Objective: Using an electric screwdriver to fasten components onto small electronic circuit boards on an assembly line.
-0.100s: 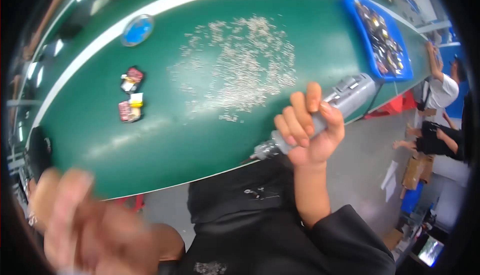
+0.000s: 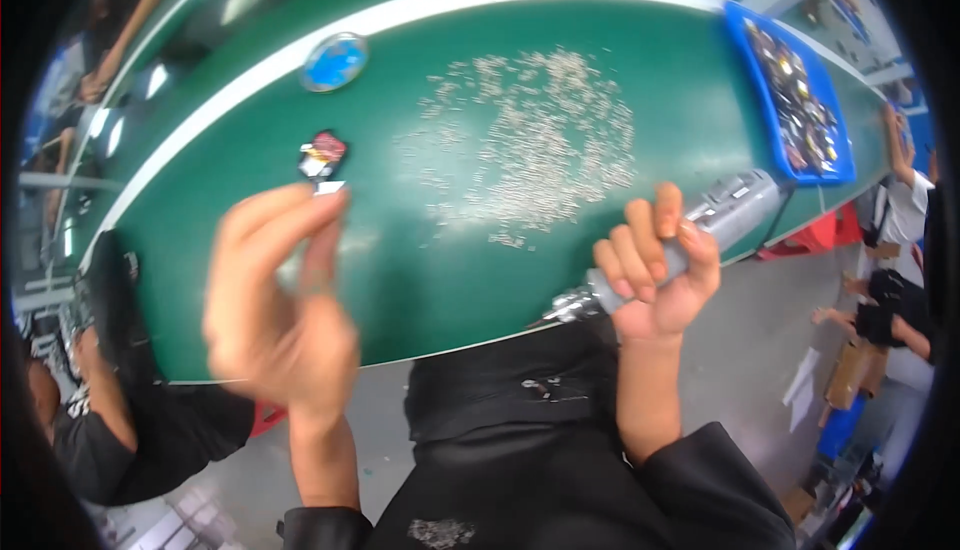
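My right hand grips a grey electric screwdriver over the near edge of the green table, its metal tip pointing down-left. My left hand is raised and blurred, fingers drawn together, with a small white piece at the fingertips. I cannot tell whether that hand holds the piece. Just beyond it a small black and red part lies on the table. A wide scatter of small silver screws covers the table's middle.
A blue round disc lies near the table's far white stripe. At the right end stands a blue tray full of small dark parts. Other people are at the left and right edges.
My left hand has swung up from the lower left to the small parts on the table. My right hand still grips the screwdriver in the same place.
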A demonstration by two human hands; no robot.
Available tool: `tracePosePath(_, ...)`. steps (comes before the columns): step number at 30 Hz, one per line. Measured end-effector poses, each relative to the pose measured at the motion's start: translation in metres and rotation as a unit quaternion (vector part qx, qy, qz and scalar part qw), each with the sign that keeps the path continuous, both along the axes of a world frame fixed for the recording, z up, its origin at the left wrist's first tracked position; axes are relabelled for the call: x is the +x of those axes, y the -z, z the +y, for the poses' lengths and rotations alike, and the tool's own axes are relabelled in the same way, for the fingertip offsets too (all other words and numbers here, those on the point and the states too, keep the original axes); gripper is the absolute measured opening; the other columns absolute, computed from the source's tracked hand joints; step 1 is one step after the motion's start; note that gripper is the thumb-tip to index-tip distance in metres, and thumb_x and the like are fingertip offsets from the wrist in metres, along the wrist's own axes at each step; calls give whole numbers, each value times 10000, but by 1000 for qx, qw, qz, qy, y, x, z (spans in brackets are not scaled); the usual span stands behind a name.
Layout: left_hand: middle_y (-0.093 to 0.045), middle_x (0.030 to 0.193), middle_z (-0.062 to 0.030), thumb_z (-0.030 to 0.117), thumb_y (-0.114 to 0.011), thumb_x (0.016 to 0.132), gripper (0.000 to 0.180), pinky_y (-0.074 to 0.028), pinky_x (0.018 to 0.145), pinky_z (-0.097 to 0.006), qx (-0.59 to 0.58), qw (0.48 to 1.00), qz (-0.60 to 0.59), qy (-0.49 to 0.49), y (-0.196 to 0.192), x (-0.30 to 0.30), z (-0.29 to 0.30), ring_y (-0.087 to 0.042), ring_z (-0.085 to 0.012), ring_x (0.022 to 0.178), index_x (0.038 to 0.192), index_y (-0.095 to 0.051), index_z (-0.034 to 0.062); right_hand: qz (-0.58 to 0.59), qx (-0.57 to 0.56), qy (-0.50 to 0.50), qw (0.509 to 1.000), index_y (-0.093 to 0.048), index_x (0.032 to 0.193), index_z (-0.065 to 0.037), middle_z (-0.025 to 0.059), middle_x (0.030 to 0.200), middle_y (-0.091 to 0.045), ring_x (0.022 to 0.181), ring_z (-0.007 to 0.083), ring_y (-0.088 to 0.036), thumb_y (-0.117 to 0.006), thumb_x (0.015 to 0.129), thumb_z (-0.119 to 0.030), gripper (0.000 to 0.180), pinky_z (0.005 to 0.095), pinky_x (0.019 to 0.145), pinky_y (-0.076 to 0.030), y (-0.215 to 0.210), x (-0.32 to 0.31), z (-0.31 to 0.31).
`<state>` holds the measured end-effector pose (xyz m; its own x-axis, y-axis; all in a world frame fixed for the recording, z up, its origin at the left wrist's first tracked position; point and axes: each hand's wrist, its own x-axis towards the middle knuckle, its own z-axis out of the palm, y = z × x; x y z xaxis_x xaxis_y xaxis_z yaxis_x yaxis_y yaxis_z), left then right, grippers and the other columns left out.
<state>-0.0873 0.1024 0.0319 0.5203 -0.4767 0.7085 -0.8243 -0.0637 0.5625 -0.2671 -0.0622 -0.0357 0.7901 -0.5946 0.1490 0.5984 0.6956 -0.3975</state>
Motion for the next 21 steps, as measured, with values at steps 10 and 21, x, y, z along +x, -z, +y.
tracePosePath(10,-633,1088,-130,-57,-692,760,362,-512,787,-355,199,980,-24,10,13,49,-24,-619,-290,934,1110,-632,12,-25,6,-20,999,-471,912,-59,26,629,-411,454,112,-396,-419,946,-191,146,297,512,-394,2,2,0)
tracePosePath(21,-652,934,-114,-38,-660,802,132,-514,692,-352,300,950,-91,5,32,60,-30,-644,-272,799,929,-694,-26,-18,11,-25,999,-445,881,-71,29,616,-415,434,115,-395,-428,935,-204,144,302,498,-395,2,3,1)
